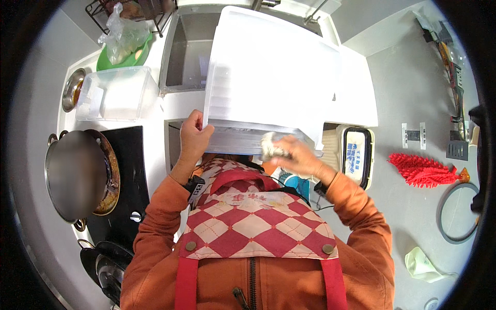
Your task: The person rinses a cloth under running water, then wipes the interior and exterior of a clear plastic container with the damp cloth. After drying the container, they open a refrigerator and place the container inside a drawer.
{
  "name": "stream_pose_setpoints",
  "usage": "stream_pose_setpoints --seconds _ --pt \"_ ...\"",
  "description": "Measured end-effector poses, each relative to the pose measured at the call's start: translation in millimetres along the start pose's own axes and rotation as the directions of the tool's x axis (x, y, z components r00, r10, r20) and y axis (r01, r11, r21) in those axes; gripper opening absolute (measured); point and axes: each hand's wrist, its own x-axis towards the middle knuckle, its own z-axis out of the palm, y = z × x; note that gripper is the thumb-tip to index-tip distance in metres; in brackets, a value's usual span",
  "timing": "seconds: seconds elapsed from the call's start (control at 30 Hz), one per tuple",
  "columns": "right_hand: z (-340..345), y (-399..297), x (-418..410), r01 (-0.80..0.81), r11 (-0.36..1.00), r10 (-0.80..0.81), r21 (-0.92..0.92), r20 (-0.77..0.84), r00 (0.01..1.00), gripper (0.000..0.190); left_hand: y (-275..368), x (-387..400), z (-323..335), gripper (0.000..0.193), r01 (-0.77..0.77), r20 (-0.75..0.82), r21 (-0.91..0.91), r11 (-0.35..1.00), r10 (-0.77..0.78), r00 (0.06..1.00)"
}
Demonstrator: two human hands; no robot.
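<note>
A large white translucent plastic bin (271, 73) lies tilted over the sink (195, 50) and the counter in front of me. My left hand (195, 135) grips its rim at the near left corner, the thumb over the edge. Bunched in my right hand (296, 155) is a whitish cloth (269, 145), held at the bin's near side. Whether the cloth presses on the plastic cannot be made out for certain. The bin's upper surface is washed out by glare, and it hides much of the sink.
Left of the sink stand a clear plastic box (116, 95), a green basket (102, 60) with a plastic bag, and a metal bowl (70, 91). A pan (110, 174) sits on the black cooktop (130, 162). At right are a lidded bin (354, 155) and a red duster (424, 170).
</note>
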Motion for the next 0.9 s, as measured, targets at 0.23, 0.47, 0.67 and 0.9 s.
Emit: stream_pose_setpoints --seconds 0.23,0.47,0.67,0.9 --pt "8.3 -31.9 17.7 -0.041 0.941 -0.036 -0.336 -0.220 0.975 0.028 40.6 32.6 -14.1 0.022 0.031 0.138 0.050 0.998 -0.037 0.990" --pt "-42.1 -48.0 1.0 0.071 0.992 -0.004 0.109 -0.520 0.854 0.026 129.7 82.3 -42.5 0.038 0.010 0.341 -0.184 0.983 0.054 0.939" --pt "-111.1 -43.6 -34.6 0.323 0.624 0.406 0.712 -0.648 0.644 0.034 124.9 87.1 -43.0 0.031 -0.073 0.169 -0.265 0.961 0.121 0.978" --pt "-156.1 28.1 -59.3 0.855 -0.104 0.358 0.509 -0.783 0.509 0.038 77.8 58.7 -10.1 0.031 0.101 0.466 -0.227 0.969 0.017 0.885"
